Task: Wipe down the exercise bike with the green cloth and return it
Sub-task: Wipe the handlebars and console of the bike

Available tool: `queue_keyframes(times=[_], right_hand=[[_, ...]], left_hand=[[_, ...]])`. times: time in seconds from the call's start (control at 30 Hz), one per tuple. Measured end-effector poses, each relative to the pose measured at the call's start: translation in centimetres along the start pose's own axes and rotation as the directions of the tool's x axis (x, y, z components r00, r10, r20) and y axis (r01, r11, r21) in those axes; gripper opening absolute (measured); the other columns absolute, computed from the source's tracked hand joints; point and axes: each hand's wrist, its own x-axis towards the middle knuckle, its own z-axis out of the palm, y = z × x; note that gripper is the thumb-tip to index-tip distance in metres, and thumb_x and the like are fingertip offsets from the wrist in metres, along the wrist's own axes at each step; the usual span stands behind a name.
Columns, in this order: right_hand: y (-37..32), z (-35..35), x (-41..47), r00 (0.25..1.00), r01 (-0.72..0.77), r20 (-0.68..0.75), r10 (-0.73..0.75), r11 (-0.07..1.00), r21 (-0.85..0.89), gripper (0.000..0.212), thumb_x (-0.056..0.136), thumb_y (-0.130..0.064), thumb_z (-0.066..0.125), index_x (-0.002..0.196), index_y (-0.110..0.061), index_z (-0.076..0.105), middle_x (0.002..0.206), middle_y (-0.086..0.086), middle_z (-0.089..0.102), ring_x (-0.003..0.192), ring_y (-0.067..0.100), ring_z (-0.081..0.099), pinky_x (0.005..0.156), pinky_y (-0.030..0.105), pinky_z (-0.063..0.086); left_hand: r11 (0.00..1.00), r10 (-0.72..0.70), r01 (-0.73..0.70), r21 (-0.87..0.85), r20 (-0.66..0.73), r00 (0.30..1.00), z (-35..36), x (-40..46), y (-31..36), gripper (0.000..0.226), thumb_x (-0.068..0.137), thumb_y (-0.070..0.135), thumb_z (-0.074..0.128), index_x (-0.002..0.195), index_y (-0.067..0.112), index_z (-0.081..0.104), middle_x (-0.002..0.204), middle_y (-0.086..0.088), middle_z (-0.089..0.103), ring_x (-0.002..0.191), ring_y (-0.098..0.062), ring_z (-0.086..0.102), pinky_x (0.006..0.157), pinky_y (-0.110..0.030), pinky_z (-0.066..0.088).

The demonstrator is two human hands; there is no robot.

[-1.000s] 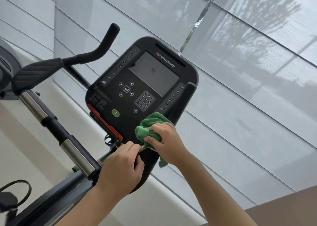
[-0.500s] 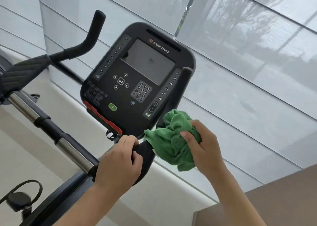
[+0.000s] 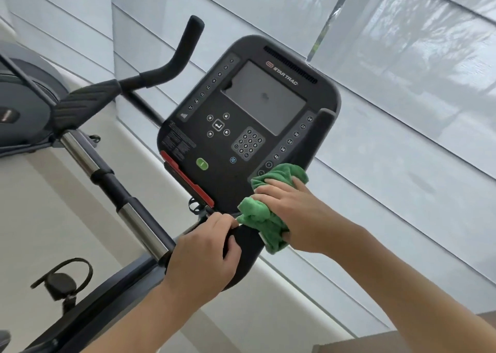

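The exercise bike's black console [image 3: 241, 122] with a grey screen and keypad fills the middle of the head view. My right hand [image 3: 292, 207] holds the bunched green cloth [image 3: 260, 218] against the console's lower right corner and the right handlebar [image 3: 319, 127]. My left hand [image 3: 204, 256] grips the black handlebar stem [image 3: 247, 245] just below the console. The cloth hides the bottom of the right-hand button column.
The left handlebar [image 3: 171, 65] curves up at the upper left. A chrome and black post [image 3: 112, 181] slants down the left side, with a pedal and strap [image 3: 61, 280] below. Pale window blinds [image 3: 402, 111] stand behind the bike. Another machine [image 3: 24, 105] sits at the far left.
My right hand has brought the cloth back from the right handlebar onto the console's lower right corner. My left hand keeps its grip on the stem. The camera has shifted.
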Motion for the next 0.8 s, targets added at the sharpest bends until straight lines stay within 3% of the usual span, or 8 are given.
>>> queue_keyframes(times=[0.07,0.13,0.2,0.3,0.43,0.6,0.7,0.8], right_hand=[[0.2,-0.2,1.6,0.996,0.084,0.028,-0.08,0.987,-0.139,0.081,0.075,-0.015,0.075,0.15,-0.027,0.046,0.147,-0.009,0.051,0.149,0.019,0.036,0.127,0.056,0.012],[0.3,-0.7,3.4,0.982,0.172,0.108,-0.155,0.969,-0.175,0.065,0.075,-0.014,0.072,0.137,-0.025,0.057,0.135,-0.007,0.062,0.135,0.02,0.052,0.123,0.05,0.027],[0.3,-1.4,4.8,0.971,0.185,0.178,-0.158,0.971,-0.148,0.033,0.075,-0.022,0.07,0.107,-0.028,0.063,0.105,-0.009,0.07,0.1,0.023,0.066,0.093,0.042,0.051],[0.5,-1.5,5.3,0.972,0.192,0.17,-0.164,0.967,-0.17,0.017,0.075,-0.033,0.068,0.088,-0.03,0.058,0.081,-0.008,0.066,0.072,0.022,0.061,0.067,0.036,0.046],[1.2,1.3,3.6,0.964,0.215,-0.142,-0.227,0.972,-0.094,0.026,0.082,-0.034,0.068,0.106,-0.024,0.069,0.096,-0.009,0.069,0.087,0.023,0.063,0.08,0.039,0.048],[-0.5,5.8,0.8,0.81,0.114,-0.58,-0.09,0.993,0.006,0.025,0.086,-0.016,0.068,0.108,-0.008,0.074,0.111,0.004,0.072,0.109,0.031,0.065,0.103,0.043,0.047],[-0.1,3.4,1.7,0.911,0.135,-0.387,-0.144,0.99,-0.05,0.03,0.08,-0.02,0.075,0.108,-0.014,0.073,0.104,0.0,0.071,0.1,0.028,0.065,0.098,0.04,0.048],[-0.1,-1.1,4.4,0.986,0.157,0.077,-0.148,0.98,-0.125,0.022,0.078,-0.025,0.07,0.1,-0.021,0.069,0.09,-0.004,0.069,0.086,0.025,0.064,0.082,0.038,0.05]], left_hand=[[1.0,0.008,-0.008,0.011,-0.006,1.0,0.2,0.0,0.0,0.019,0.092,0.03,0.048,0.109,0.032,0.057,0.093,0.017,0.062,0.073,-0.006,0.06,0.06,-0.009,0.037],[1.0,0.019,-0.019,0.014,-0.015,1.0,0.4,0.0,-0.1,0.019,0.092,0.03,0.048,0.109,0.031,0.056,0.093,0.016,0.061,0.072,-0.009,0.06,0.058,-0.018,0.047],[1.0,0.015,-0.015,0.013,-0.028,1.0,0.5,-0.1,-0.2,0.019,0.092,0.029,0.048,0.109,0.031,0.057,0.094,0.015,0.061,0.073,-0.011,0.061,0.059,-0.026,0.051],[1.0,0.016,-0.015,0.02,-0.036,0.999,0.6,-0.2,-0.1,0.02,0.091,0.029,0.048,0.108,0.029,0.058,0.093,0.015,0.061,0.072,-0.011,0.06,0.058,-0.026,0.05],[0.999,0.025,-0.024,0.025,-0.028,0.999,0.6,-0.3,-0.1,0.021,0.092,0.029,0.048,0.11,0.028,0.059,0.094,0.014,0.062,0.072,-0.012,0.062,0.057,-0.029,0.053],[0.999,0.031,-0.031,0.023,-0.018,0.999,0.4,-0.2,0.1,0.021,0.092,0.028,0.05,0.111,0.03,0.06,0.094,0.015,0.061,0.072,-0.012,0.062,0.058,-0.03,0.053],[0.999,0.024,-0.024,0.037,-0.017,1.0,0.3,-0.1,0.3,0.022,0.093,0.029,0.048,0.11,0.027,0.062,0.093,0.014,0.061,0.072,-0.012,0.062,0.057,-0.03,0.054],[0.999,0.012,-0.011,0.038,-0.02,1.0,0.3,-0.1,0.3,0.022,0.092,0.029,0.047,0.107,0.025,0.063,0.091,0.013,0.062,0.071,-0.013,0.062,0.056,-0.029,0.053]])
